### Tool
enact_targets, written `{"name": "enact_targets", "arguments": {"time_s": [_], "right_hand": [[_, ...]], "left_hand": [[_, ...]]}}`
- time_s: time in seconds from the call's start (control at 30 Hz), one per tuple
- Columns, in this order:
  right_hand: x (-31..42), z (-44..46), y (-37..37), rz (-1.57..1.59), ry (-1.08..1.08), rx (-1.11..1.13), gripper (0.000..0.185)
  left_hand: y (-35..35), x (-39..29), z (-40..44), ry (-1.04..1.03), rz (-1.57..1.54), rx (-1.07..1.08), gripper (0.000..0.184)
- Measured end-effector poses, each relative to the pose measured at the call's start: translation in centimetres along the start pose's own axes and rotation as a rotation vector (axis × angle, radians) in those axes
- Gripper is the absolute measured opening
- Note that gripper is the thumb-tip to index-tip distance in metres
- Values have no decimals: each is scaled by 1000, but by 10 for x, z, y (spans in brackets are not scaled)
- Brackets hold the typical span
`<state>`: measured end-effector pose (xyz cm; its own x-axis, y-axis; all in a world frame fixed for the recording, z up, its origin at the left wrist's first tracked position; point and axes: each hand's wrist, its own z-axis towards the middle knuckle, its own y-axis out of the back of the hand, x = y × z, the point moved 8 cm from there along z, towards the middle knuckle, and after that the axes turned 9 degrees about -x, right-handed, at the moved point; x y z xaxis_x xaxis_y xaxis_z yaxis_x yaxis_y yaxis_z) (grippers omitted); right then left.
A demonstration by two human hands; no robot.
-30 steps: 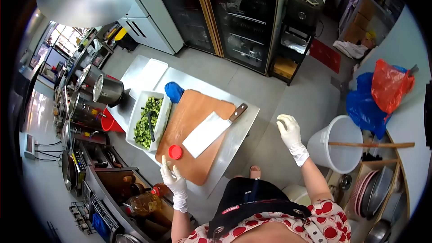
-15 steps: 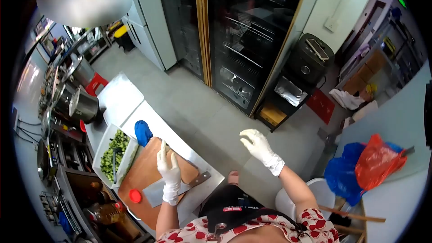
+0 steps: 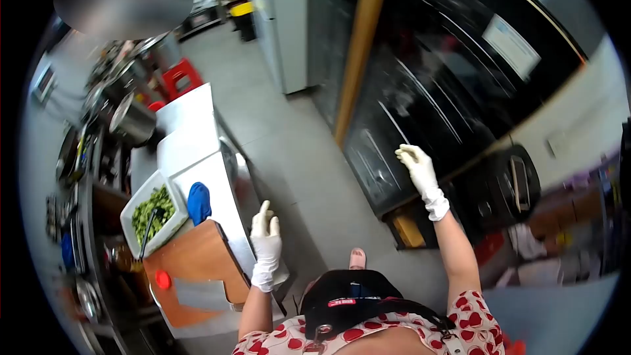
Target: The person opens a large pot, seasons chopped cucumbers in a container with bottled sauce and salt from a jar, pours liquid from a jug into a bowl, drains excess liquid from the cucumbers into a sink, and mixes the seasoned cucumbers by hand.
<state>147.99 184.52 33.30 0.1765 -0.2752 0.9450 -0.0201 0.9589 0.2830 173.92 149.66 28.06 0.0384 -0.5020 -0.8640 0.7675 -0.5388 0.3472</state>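
My left hand [image 3: 265, 250], in a white glove, hangs in the air beside the work table with fingers stretched out and nothing in it. It is nearest to the brown cutting board [image 3: 197, 253], on which a wide-bladed cleaver [image 3: 200, 294] and a round red lid [image 3: 162, 279] lie. Also gloved, my right hand [image 3: 419, 172] reaches forward in front of the dark glass-door cabinet [image 3: 420, 85]. Its fingers are loosely bent and hold nothing; whether they touch the cabinet I cannot tell.
On the table, a white tub [image 3: 179, 220] holds chopped green vegetables [image 3: 154, 212] and a dark-handled utensil. A blue bundle [image 3: 198, 202] lies beside it. Metal pots [image 3: 133, 120] and a red stool [image 3: 182, 79] stand farther back. A black appliance [image 3: 503, 184] is at the right.
My view has turned and moved forward, so the glass cabinet looks closer. My right hand has moved up and right toward the cabinet; my left hand is now beyond the board's edge.
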Motion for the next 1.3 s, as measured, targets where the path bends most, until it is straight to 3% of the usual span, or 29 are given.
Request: {"name": "enact_targets", "arguments": {"time_s": [0.2, 0.37, 0.43, 0.6, 0.73, 0.93, 1.03, 1.1, 1.2, 1.23, 1.3], "right_hand": [[0, 141, -60, 153, -30, 135, 32], [2, 250, -109, 207, 107, 109, 48], [6, 288, -129, 207, 113, 95, 56], [-8, 371, -160, 162, 110, -64, 70], [-20, 403, -172, 30, -60, -344, 74], [-21, 411, -165, 102, -79, -520, 60], [12, 398, -180, 79, -46, -452, 51], [15, 382, -194, 170, -188, -472, 51], [3, 345, -207, 129, -381, -481, 50], [3, 331, -212, 134, -418, -451, 50], [8, 309, -221, -4, -470, -275, 47]], "left_hand": [[-45, 13, 26, 200, 28, -68, 37], [-99, 53, 108, 212, -27, -80, 33], [-138, 84, 155, 249, -229, -85, 32], [-241, 142, 287, 368, -380, 86, 32], [-313, 148, 370, 428, -412, 250, 33], [-440, 136, 426, 378, -349, 479, 32], [-515, 106, 441, 256, -352, 651, 29], [-558, 61, 444, 28, -340, 800, 25], [-632, 37, 394, 251, -595, 1327, 26], [-647, 36, 367, 414, -534, 1564, 29], [-662, 1, 350, 99, -544, 1777, 31]]}}
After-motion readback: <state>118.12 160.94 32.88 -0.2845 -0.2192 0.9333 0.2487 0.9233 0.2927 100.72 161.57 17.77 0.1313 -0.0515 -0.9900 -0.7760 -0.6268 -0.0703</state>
